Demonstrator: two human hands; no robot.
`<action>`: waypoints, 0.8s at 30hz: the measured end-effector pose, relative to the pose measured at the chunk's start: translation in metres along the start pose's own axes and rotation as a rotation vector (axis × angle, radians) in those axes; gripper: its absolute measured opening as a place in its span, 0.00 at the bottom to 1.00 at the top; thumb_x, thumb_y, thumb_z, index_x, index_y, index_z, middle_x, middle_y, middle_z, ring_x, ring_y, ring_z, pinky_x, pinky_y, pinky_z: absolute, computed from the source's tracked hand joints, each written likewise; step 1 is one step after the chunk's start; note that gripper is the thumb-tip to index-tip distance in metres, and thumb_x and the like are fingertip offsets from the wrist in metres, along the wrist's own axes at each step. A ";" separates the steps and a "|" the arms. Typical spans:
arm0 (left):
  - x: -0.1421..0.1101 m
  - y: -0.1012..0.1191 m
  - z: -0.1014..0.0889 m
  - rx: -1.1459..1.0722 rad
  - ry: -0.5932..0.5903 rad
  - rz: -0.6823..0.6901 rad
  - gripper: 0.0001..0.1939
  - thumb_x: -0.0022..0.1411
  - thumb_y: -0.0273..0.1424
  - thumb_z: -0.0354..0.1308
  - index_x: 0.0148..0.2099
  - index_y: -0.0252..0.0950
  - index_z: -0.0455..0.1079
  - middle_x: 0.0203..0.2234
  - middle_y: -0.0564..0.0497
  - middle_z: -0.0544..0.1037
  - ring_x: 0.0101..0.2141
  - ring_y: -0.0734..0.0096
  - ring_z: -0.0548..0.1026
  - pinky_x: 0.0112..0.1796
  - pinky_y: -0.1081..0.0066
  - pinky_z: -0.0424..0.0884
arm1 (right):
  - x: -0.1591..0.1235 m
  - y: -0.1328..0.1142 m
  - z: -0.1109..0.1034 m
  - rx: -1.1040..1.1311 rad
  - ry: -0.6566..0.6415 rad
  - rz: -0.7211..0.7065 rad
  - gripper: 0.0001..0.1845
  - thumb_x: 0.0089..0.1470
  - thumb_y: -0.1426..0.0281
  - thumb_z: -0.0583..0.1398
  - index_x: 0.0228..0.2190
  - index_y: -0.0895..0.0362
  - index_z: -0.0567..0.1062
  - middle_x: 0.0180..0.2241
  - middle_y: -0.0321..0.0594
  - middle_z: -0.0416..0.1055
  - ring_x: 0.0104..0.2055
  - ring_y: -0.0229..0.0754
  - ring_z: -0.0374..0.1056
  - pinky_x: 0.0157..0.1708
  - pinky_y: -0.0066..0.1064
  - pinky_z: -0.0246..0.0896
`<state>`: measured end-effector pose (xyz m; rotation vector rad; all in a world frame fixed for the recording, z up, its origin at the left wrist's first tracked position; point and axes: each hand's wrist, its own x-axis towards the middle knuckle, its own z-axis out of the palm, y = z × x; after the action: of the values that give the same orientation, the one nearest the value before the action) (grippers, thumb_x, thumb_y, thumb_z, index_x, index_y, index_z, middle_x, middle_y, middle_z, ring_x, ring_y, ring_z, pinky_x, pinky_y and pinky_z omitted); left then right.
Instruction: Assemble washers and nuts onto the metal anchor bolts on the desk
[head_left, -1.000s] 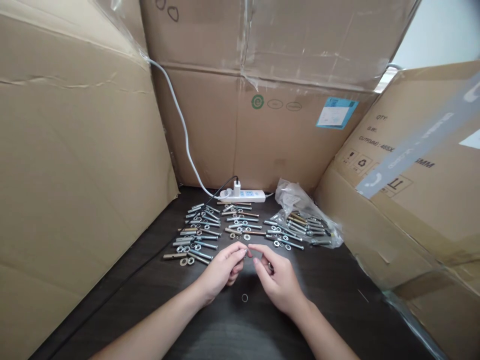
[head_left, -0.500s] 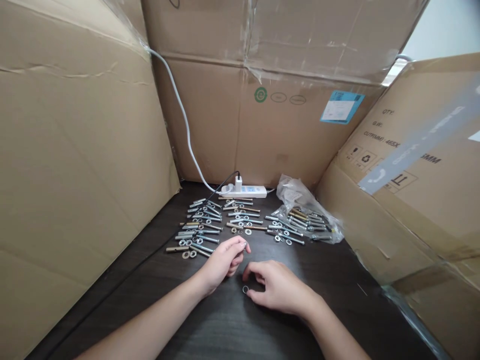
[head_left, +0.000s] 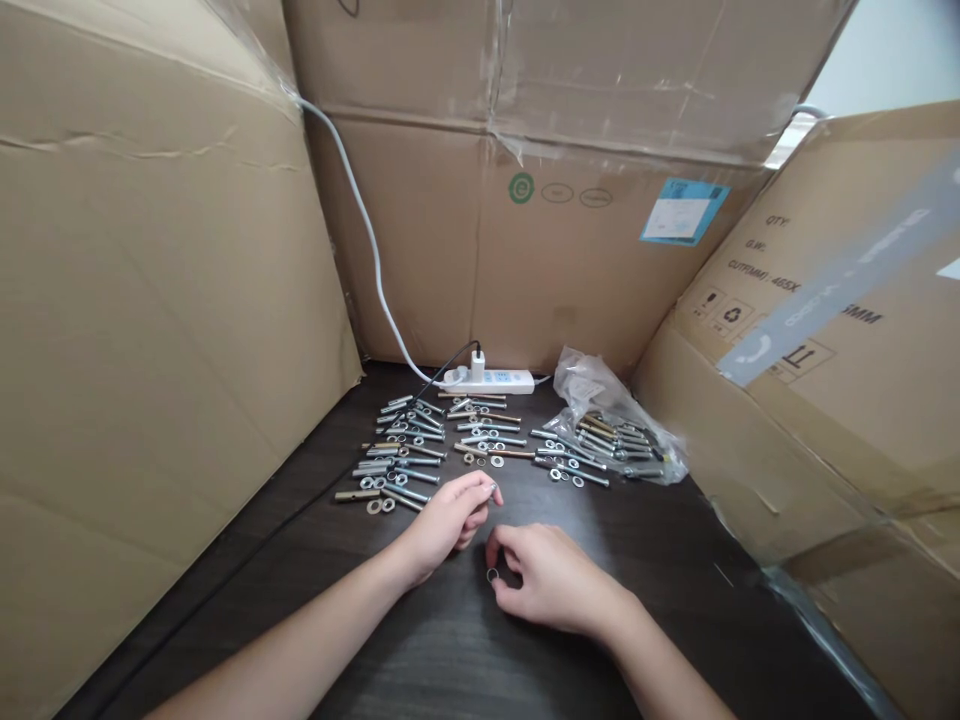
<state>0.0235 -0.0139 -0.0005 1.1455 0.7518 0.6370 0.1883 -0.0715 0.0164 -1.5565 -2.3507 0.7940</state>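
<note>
My left hand [head_left: 454, 515] is closed, its thumb pressed to the index finger over a small shiny metal part [head_left: 493, 488]. Only the tip of that part shows; the fingers hide the rest. Lower and to the right, my right hand [head_left: 551, 575] reaches down to the dark table. Its thumb and index fingertip pinch a thin metal ring washer [head_left: 493, 575] at the tabletop, and its other fingers are curled under and partly hidden. Beyond my hands lie rows of bolts [head_left: 409, 495], sleeves [head_left: 358, 495], nuts [head_left: 388, 506] and flat washers [head_left: 497, 462].
A clear plastic bag [head_left: 592, 385] with more bolts lies at the back right. A white power strip [head_left: 510, 381] with a plugged-in charger sits at the back. A black cable [head_left: 262, 540] crosses the left side. Cardboard walls [head_left: 405, 240] enclose the table on three sides.
My right hand has left my left hand's fingertips and come down toward me to the ring washer, its thumb and finger closing around it. My left hand keeps its grip. The view shifted slightly.
</note>
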 end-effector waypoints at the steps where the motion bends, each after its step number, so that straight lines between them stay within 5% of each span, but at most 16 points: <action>1: 0.000 0.000 0.000 0.004 0.001 -0.002 0.12 0.63 0.39 0.48 0.36 0.35 0.63 0.16 0.62 0.52 0.16 0.83 0.45 0.17 0.79 0.40 | 0.000 0.000 0.001 -0.001 -0.001 0.001 0.07 0.44 0.70 0.58 0.30 0.53 0.73 0.23 0.31 0.66 0.24 0.34 0.58 0.25 0.24 0.45; 4: 0.000 0.000 0.000 0.015 -0.002 -0.006 0.12 0.63 0.40 0.49 0.36 0.35 0.63 0.15 0.62 0.52 0.16 0.82 0.45 0.17 0.79 0.40 | 0.004 0.003 0.003 0.018 0.068 0.000 0.06 0.45 0.72 0.57 0.29 0.54 0.73 0.21 0.30 0.64 0.22 0.33 0.57 0.24 0.24 0.45; 9: 0.000 0.003 0.003 0.058 0.001 -0.024 0.12 0.61 0.40 0.49 0.35 0.36 0.61 0.15 0.62 0.51 0.16 0.82 0.45 0.17 0.79 0.41 | 0.011 0.011 0.002 0.111 0.488 0.080 0.09 0.55 0.67 0.54 0.32 0.56 0.73 0.16 0.29 0.55 0.19 0.34 0.53 0.23 0.25 0.47; 12: -0.001 0.005 0.006 0.100 -0.011 -0.023 0.13 0.60 0.41 0.50 0.34 0.35 0.61 0.16 0.62 0.50 0.16 0.83 0.45 0.17 0.79 0.42 | 0.011 0.011 0.001 0.191 0.657 0.067 0.12 0.57 0.64 0.54 0.33 0.57 0.76 0.17 0.32 0.62 0.19 0.34 0.54 0.23 0.26 0.50; 18: -0.002 0.003 0.008 0.104 -0.036 0.009 0.15 0.59 0.43 0.52 0.33 0.35 0.59 0.17 0.62 0.52 0.17 0.83 0.47 0.18 0.80 0.44 | 0.009 0.008 0.004 0.312 0.613 -0.061 0.14 0.59 0.66 0.54 0.39 0.54 0.79 0.32 0.39 0.77 0.31 0.39 0.70 0.34 0.28 0.62; 24: -0.001 0.001 0.005 0.012 -0.033 -0.011 0.12 0.60 0.41 0.51 0.35 0.36 0.59 0.17 0.62 0.51 0.16 0.83 0.45 0.17 0.79 0.41 | 0.009 0.009 0.006 0.241 0.600 -0.044 0.16 0.58 0.65 0.54 0.43 0.54 0.78 0.24 0.37 0.73 0.23 0.37 0.63 0.27 0.28 0.57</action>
<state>0.0264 -0.0171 0.0022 1.1595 0.7336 0.6039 0.1889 -0.0626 0.0053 -1.3906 -1.7797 0.4846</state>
